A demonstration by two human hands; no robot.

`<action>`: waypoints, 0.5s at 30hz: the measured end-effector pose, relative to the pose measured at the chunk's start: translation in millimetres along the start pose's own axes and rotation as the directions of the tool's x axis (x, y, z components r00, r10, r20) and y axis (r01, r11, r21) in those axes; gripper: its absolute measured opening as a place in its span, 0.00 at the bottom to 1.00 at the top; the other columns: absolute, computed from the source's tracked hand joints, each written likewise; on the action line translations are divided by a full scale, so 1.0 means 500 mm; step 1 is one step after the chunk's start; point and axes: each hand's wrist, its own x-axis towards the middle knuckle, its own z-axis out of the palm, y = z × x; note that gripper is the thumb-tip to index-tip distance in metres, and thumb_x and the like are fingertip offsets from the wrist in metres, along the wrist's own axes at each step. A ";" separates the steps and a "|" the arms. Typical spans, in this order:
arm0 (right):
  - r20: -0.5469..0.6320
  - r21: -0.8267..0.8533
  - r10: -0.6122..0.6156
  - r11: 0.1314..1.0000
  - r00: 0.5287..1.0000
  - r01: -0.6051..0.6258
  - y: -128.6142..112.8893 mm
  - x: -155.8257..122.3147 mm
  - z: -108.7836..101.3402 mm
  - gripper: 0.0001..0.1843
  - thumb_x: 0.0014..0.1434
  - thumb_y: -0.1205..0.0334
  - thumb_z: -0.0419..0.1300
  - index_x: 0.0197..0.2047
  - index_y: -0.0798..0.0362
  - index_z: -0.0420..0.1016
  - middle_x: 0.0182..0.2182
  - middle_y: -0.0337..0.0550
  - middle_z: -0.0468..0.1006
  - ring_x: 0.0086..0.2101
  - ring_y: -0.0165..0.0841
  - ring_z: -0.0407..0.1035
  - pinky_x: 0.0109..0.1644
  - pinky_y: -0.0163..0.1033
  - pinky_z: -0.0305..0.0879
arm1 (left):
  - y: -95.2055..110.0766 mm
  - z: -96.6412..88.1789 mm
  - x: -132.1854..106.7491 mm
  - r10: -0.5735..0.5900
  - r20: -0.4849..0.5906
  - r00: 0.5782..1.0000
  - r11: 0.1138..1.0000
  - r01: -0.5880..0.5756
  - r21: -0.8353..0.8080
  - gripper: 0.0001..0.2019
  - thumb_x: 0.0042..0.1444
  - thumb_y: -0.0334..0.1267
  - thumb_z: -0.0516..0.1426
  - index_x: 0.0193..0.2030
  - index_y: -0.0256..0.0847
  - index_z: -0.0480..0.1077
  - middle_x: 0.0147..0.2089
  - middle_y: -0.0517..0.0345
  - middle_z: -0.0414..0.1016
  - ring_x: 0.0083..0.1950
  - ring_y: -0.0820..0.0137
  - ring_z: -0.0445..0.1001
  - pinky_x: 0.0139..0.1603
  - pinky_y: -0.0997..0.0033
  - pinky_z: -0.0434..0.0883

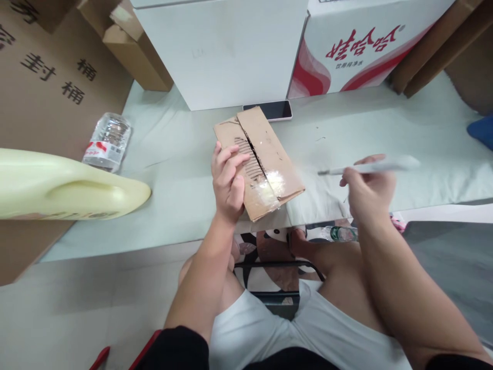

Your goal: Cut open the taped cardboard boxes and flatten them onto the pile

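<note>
Left hand [229,180] holding a cardboard box [279,156] on the table [173,205]; right hand [372,190] pinching a blurred tool [402,163].
Yellow jug [69,187], contents hidden; clear bottle [110,144], fill unclear; box, inside unseen, likely light, crushable where torn, slick at the tape [273,185], best held by its edges.

"What colour is that cardboard piece [271,151]?"

"Brown, with a patch of darker stripes."

"And that tablecloth [177,180]?"

"Plain pale green. The big bottle [77,187] is soft yellow, the lettered carton [358,64] white with red swirls."
</note>
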 end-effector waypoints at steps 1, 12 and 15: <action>-0.051 0.171 -0.049 0.984 0.998 0.057 -0.019 -0.007 0.000 0.12 0.58 0.58 0.62 0.33 0.45 0.60 0.25 0.34 0.61 0.23 0.31 0.65 0.29 0.42 0.69 | 0.001 0.002 -0.001 0.004 -0.007 1.000 1.000 -0.004 -0.005 0.24 0.71 0.51 0.43 0.52 0.44 0.77 0.58 0.50 0.76 0.67 0.55 0.72 0.82 0.41 0.49; 0.230 0.115 -0.581 0.813 0.781 0.571 -0.168 -0.113 0.004 0.09 0.65 0.61 0.56 0.46 0.48 0.77 0.27 0.39 0.79 0.22 0.29 0.71 0.25 0.36 0.67 | 0.014 0.020 -0.015 0.051 -0.032 0.998 0.991 -0.047 0.128 0.25 0.72 0.48 0.41 0.54 0.42 0.76 0.59 0.49 0.76 0.67 0.55 0.73 0.81 0.43 0.52; 0.259 0.053 -0.573 0.812 0.778 0.581 -0.174 -0.102 0.007 0.04 0.63 0.63 0.59 0.41 0.50 0.76 0.24 0.36 0.77 0.19 0.26 0.66 0.24 0.33 0.64 | 0.011 0.017 -0.015 0.066 -0.015 0.998 0.984 -0.063 0.164 0.25 0.73 0.48 0.40 0.55 0.43 0.75 0.59 0.50 0.77 0.67 0.56 0.73 0.81 0.44 0.53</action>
